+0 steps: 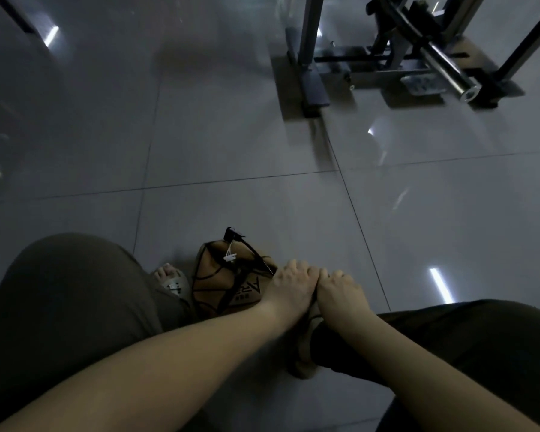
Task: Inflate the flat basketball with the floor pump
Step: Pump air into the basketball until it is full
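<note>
Head view, looking down at a seated person's lap and floor (pixel 231 135). The ball (pixel 219 285), orange-brown w/ black seams, lies on the floor btw the knees, crumpled and folded in, plainly w/o air. A thin black hose (pixel 253 254) runs across its top toward the hands, w/ a small white tag (pixel 229 255) hanging near its far end. Pump body not clearly visible; prob. hidden under the hands.

L hand (pixel 290 285) and R hand (pixel 340 288) sit side by side, touching, at the ball's right edge, knuckles up, fingers curled downward. What is under them is hidden, so can't tell if they grip anything.

Progress, as a judgement: early. The hose rests on the ball, but whether it's plugged into the valve can't be seen. The ball has no roundness yet, so nearly all the pumping is left.

Surroundings: dim room, glossy grey tiles w/ thin dark joints and bright streaks of reflected light. A sandalled foot (pixel 170 280) is just left of the ball. Top right, well apart, a metal gym frame (pixel 387 57) stands on the tiles, holding a steel bar (pixel 443 63).
</note>
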Tool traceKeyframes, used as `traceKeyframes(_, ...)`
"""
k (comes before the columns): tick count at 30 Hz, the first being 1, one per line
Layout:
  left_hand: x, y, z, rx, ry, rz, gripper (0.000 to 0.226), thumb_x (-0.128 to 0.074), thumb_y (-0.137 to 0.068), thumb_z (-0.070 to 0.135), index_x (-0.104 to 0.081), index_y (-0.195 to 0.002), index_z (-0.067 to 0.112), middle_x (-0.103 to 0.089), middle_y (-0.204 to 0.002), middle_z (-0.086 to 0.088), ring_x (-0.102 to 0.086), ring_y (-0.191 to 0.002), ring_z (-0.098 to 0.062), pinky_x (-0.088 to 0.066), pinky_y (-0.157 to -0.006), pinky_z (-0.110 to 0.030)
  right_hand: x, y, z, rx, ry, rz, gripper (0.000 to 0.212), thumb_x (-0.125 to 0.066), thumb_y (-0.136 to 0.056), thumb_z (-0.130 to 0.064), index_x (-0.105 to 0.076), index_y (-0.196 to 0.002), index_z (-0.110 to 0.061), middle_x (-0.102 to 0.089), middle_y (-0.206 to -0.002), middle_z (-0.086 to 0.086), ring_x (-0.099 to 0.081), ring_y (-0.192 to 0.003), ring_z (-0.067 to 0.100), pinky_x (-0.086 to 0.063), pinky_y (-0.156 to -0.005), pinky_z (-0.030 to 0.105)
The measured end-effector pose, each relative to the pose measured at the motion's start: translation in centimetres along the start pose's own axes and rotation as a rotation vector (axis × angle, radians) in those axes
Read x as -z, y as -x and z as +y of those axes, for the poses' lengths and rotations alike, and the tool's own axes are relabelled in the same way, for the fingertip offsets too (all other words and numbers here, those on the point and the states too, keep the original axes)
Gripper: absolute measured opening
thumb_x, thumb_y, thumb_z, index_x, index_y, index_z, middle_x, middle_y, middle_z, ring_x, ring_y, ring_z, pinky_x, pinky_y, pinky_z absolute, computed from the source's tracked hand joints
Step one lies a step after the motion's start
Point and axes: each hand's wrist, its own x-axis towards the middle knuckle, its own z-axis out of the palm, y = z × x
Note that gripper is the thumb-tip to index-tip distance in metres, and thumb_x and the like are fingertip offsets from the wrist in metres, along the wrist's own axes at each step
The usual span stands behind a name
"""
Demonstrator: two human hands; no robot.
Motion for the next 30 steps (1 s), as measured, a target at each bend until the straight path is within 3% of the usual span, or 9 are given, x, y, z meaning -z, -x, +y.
traceKeyframes(2,1.1,0.1,0.2,-0.058,-0.049,-0.058,0.047,-0.012,-0.091,0.019,-0.053,-0.114,0.014,-0.059,-0.109,-0.011,-0.056,-0.099,-0.03,-0.044,-0.081,-0.039,0.8,0.8,0.1,0.031,-0.017,-0.041,0.026,-0.042,-0.101,-0.014,-0.045,-0.126,-0.008,-0.052,-0.125,0.011,-0.053,-0.114,0.028,-0.046,-0.091,0.036)
traceKeyframes(5,4.2,-0.7,0.4,-0.099,-0.077,-0.026,0.029,-0.029,-0.101,0.018,-0.049,-0.121,0.014,-0.057,-0.121,-0.012,-0.053,-0.11,-0.031,-0.039,-0.091,-0.04,3.2,2.1,0.8,-0.023,-0.116,-0.036,0.03,-0.047,-0.098,-0.014,-0.044,-0.127,-0.01,-0.053,-0.128,0.01,-0.053,-0.119,0.03,-0.047,-0.091,0.039)
traceKeyframes(9,11.1,-1.6,0.6,-0.075,0.025,0.148,0.021,-0.042,-0.097,0.023,-0.056,-0.108,0.013,-0.061,-0.111,-0.01,-0.056,-0.101,-0.029,-0.043,-0.086,-0.038,9.8,3.7,2.5,-0.069,-0.117,0.066,0.022,-0.053,-0.092,-0.011,-0.046,-0.113,-0.014,-0.057,-0.117,0.009,-0.058,-0.109,0.031,-0.044,-0.076,0.036)
traceKeyframes(13,15.7,-1.1,0.6,-0.094,0.077,0.279,0.014,-0.05,-0.092,0.026,-0.055,-0.098,0.015,-0.061,-0.099,-0.007,-0.055,-0.09,-0.026,-0.04,-0.078,-0.035,14.2,5.7,3.0,-0.075,-0.101,0.133,0.016,-0.05,-0.091,-0.01,-0.045,-0.106,-0.015,-0.057,-0.108,0.007,-0.06,-0.098,0.029,-0.053,-0.082,0.041)
traceKeyframes(15,14.9,-0.7,0.4,-0.097,0.043,0.243,0.018,-0.048,-0.093,0.028,-0.055,-0.101,0.015,-0.061,-0.102,-0.008,-0.056,-0.093,-0.028,-0.04,-0.081,-0.037,13.1,6.0,2.3,-0.054,-0.101,0.177,0.019,-0.05,-0.091,-0.009,-0.046,-0.109,-0.014,-0.057,-0.112,0.008,-0.059,-0.102,0.031,-0.052,-0.083,0.04)
traceKeyframes(20,7.1,0.2,0.2,-0.124,0.03,0.059,0.053,-0.009,-0.083,0.029,-0.056,-0.103,0.015,-0.061,-0.1,-0.011,-0.055,-0.09,-0.031,-0.041,-0.079,-0.041,6.4,4.7,0.3,0.0,-0.074,0.124,0.023,-0.043,-0.097,-0.009,-0.045,-0.12,-0.01,-0.054,-0.119,0.01,-0.056,-0.108,0.03,-0.039,-0.075,0.032)
traceKeyframes(25,2.1,0.3,-0.4,-0.036,-0.03,0.137,0.028,-0.031,-0.08,0.019,-0.058,-0.08,0.018,-0.057,-0.071,-0.005,-0.054,-0.062,-0.024,-0.043,-0.055,-0.032,2.8,1.9,-0.1,0.015,-0.059,0.067,0.019,-0.042,-0.1,-0.014,-0.045,-0.119,-0.009,-0.053,-0.118,0.009,-0.055,-0.106,0.027,-0.047,-0.081,0.032)
traceKeyframes(27,0.6,0.2,-0.3,-0.034,-0.059,0.152,0.027,-0.031,-0.08,0.02,-0.059,-0.08,0.02,-0.056,-0.071,-0.004,-0.053,-0.062,-0.023,-0.042,-0.054,-0.031,1.4,1.0,-0.1,-0.002,-0.066,0.018,0.019,-0.042,-0.1,-0.015,-0.045,-0.117,-0.01,-0.054,-0.118,0.011,-0.057,-0.105,0.029,-0.051,-0.082,0.035)
traceKeyframes(30,-0.1,0.0,-0.1,0.005,-0.029,0.037,0.033,-0.026,-0.086,0.019,-0.058,-0.092,0.018,-0.059,-0.084,-0.007,-0.056,-0.074,-0.024,-0.044,-0.061,-0.036,0.7,0.2,0.0,-0.009,-0.082,-0.017,0.019,-0.044,-0.098,-0.017,-0.044,-0.117,-0.011,-0.053,-0.117,0.012,-0.056,-0.104,0.031,-0.054,-0.085,0.042)
